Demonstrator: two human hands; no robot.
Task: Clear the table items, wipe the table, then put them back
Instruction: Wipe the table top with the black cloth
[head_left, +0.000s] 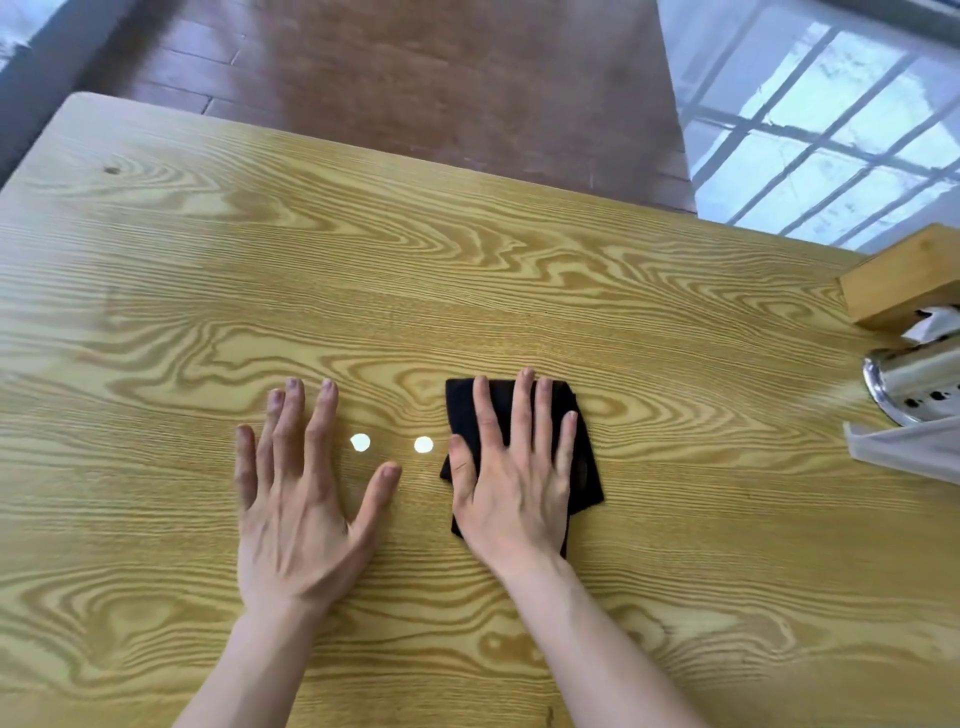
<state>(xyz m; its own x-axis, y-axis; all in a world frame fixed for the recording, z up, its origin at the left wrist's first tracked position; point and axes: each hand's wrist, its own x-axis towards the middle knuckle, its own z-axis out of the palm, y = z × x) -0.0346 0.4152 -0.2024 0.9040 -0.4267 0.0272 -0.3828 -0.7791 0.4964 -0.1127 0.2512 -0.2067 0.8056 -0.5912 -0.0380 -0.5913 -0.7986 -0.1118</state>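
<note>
Left grip (296, 499), at lower centre-left of the frame, lies flat and spread on the bare desk (208, 291), fingers fanned wide, holding nothing. Just right of its thumb, two small pale round spots (360, 442) sit on the wood, one beside the other; whether they are marks, stickers or reflections cannot be told. Right of those, the right grip (511, 467) presses palm-down with fingers splayed on a folded black cloth (584, 467), pinning it to the desk rather than closing around it. The cloth's long axis runs roughly from the near edge toward the far edge, slightly tilted, with its left edge just beside the nearer pale spot. At the far right edge of the frame stand a wooden box (898, 280), a shiny metal holder (914, 384) and a pale folded thing below them, well apart from both hands; these look like the set-aside items. By my reading the wiping step is in hand: the spots lie directly left of the cloth, so a leftward sweep by the right grip would cross them, while the left grip sits in that path.
</note>
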